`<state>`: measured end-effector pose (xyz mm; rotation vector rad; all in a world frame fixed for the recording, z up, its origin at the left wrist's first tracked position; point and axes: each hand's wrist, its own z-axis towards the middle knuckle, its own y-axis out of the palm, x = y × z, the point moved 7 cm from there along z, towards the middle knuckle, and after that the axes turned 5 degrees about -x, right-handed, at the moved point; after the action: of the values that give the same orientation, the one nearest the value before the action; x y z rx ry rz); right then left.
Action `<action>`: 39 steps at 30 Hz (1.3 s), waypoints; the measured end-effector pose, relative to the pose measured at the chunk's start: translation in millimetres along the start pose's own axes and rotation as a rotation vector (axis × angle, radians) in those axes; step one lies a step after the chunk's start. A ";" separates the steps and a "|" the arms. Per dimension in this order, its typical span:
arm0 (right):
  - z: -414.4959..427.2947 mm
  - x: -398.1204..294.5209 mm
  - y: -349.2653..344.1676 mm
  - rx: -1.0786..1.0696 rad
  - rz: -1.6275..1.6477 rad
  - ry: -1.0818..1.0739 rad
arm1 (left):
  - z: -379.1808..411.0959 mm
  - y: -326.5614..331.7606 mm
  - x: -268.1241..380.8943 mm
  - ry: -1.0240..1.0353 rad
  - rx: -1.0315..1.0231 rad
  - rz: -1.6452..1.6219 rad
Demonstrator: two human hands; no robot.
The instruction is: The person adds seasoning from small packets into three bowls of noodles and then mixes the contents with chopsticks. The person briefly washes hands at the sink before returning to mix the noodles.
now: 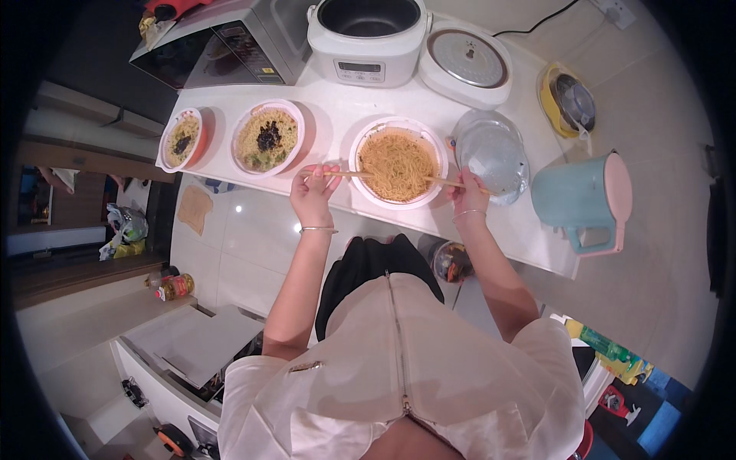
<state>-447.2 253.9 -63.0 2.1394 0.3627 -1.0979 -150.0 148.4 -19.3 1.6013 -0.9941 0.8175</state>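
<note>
A white-rimmed bowl of brown, sauce-coated noodles [397,167] stands before me near the counter's front edge. My left hand [312,194] pinches a wooden chopstick [345,173] whose tip reaches into the noodles from the left. From the right, my right hand [470,195] holds another chopstick [443,181], its tip also in the noodles. To the left are two more noodle bowls topped with dark sauce, a middle one [267,138] and a far-left one [183,140]. Beside my right hand lie clear plastic lids [493,152].
At the back stand a microwave [230,52], an uncovered rice cooker [365,49] and its detached lid [468,63]. A blue-green kettle [575,201] with a pink lid is at the right, below a yellow container [560,103]. A waste bin [451,261] stands under the counter.
</note>
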 end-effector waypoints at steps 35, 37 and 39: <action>-5.5 -45.3 84.7 -0.475 -0.587 -0.489 | -6.3 28.1 51.8 0.366 -0.096 0.201; -16.0 -55.9 77.4 -0.500 -0.597 -0.474 | -11.4 28.1 66.1 0.382 -0.074 0.210; -27.4 -68.2 71.2 -0.531 -0.646 -0.522 | -13.9 34.6 76.5 0.405 -0.088 0.225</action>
<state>-434.4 226.0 34.6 1.2251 1.0023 -1.6336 -149.1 142.5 65.6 1.1975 -0.9081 1.1807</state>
